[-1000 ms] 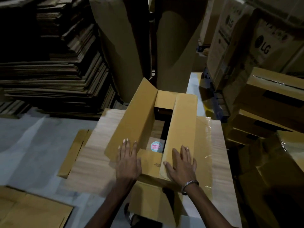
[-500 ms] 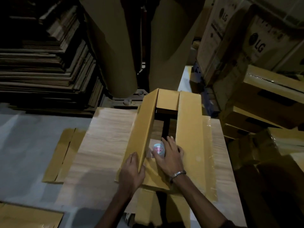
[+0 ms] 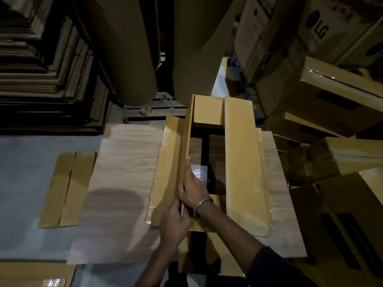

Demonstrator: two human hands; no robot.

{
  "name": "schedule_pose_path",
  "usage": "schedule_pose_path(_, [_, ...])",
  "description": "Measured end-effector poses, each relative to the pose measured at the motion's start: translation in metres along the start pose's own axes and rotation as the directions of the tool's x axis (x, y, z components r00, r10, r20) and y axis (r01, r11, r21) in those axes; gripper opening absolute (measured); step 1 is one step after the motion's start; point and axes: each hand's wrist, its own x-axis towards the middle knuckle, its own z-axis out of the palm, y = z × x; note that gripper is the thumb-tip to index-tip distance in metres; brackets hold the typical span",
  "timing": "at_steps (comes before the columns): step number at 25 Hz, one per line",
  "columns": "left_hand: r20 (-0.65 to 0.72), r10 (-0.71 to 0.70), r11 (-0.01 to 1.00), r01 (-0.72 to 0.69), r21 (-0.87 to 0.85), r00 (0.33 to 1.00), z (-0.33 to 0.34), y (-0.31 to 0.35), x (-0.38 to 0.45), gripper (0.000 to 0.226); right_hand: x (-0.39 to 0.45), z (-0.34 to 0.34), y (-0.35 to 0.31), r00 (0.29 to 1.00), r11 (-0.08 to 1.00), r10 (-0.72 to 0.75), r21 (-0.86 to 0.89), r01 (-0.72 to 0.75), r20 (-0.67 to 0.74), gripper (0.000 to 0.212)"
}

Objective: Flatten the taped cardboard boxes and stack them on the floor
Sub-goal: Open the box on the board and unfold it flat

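- On the pale board [image 3: 124, 166] at centre sits the open box [image 3: 207, 154], flaps spread, so its walls can be folded down.
- Left hand [image 3: 174, 226] pinches the near end of the upright flap [image 3: 187, 146], fingers curled round its edge, probably to steady it.
- Right hand [image 3: 193, 189] lies along the flap's inner face, fingers fairly straight, pressing it outward just beside a round sticker [image 3: 199, 175].
- A flattened box [image 3: 66, 187] lies on the floor [image 3: 24, 172] to the left, where the stack likely goes.
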Motion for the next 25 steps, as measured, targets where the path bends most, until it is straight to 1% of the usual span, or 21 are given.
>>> schedule_pose_path(2, [0.016,0.003,1.000,-0.003,-0.029,1.000,0.000,0.003,0.002,0.060,0.004,-0.003,0.002,0.999,1.000,0.016,-0.020,-0.015,0.048,0.102])
schedule_pose_path(3, [0.011,0.001,1.000,0.000,-0.025,1.000,-0.001,0.004,0.001,0.055,0.006,-0.007,0.003,0.996,1.000,0.020,-0.007,-0.019,0.091,0.104])
schedule_pose_path(4, [0.006,-0.002,1.000,0.002,-0.011,1.000,-0.002,0.006,-0.001,0.049,0.008,-0.014,0.004,0.992,1.000,0.014,0.020,-0.017,0.129,0.107])
schedule_pose_path(6, [0.029,-0.047,0.997,0.045,0.058,0.998,-0.003,0.012,0.000,0.047,0.024,-0.027,0.010,0.991,0.999,-0.016,0.032,0.012,0.130,0.112])
schedule_pose_path(8, [0.029,-0.123,0.981,0.117,0.152,0.992,-0.001,0.023,0.005,0.048,0.058,-0.044,0.017,0.996,0.996,-0.044,-0.075,0.050,0.079,0.112])
schedule_pose_path(9, [0.000,-0.153,0.970,0.151,0.190,0.988,-0.001,0.028,0.010,0.046,0.079,-0.052,0.018,0.998,0.986,-0.056,-0.158,0.062,0.040,0.112])
schedule_pose_path(11, [-0.095,-0.198,0.948,0.216,0.234,0.976,0.005,0.040,0.015,0.042,0.122,-0.071,0.017,0.997,0.952,-0.080,-0.294,0.080,0.013,0.110])
schedule_pose_path(13, [-0.145,-0.184,0.950,0.214,0.229,0.972,0.013,0.050,0.008,0.041,0.160,-0.089,0.017,0.992,0.933,-0.126,-0.339,0.123,0.013,0.104])
schedule_pose_path(14, [-0.167,-0.138,0.954,0.176,0.244,0.976,0.018,0.051,0.005,0.043,0.177,-0.098,0.017,0.991,0.927,-0.135,-0.353,0.125,-0.003,0.101])
schedule_pose_path(16, [-0.211,-0.024,0.942,0.092,0.322,0.977,0.026,0.047,0.004,0.048,0.205,-0.115,0.017,0.992,0.944,-0.116,-0.315,0.094,-0.051,0.093])
schedule_pose_path(17, [-0.244,0.010,0.935,0.077,0.347,0.970,0.027,0.047,0.005,0.049,0.216,-0.121,0.017,0.993,0.957,-0.098,-0.280,0.077,-0.065,0.090])
schedule_pose_path(20, [-0.276,0.002,0.905,0.116,0.409,0.961,0.030,0.055,0.007,0.047,0.234,-0.120,0.012,0.994,0.981,-0.052,-0.192,0.033,-0.091,0.085])
schedule_pose_path(23, [-0.288,-0.010,0.882,0.144,0.448,0.958,0.032,0.059,0.005,0.038,0.239,-0.107,0.010,0.994,0.982,-0.039,-0.188,0.018,-0.107,0.084])
schedule_pose_path(25, [-0.294,-0.015,0.880,0.153,0.450,0.956,0.033,0.060,0.005,0.038,0.239,-0.113,0.010,0.997,0.981,-0.051,-0.191,0.040,-0.050,0.084])
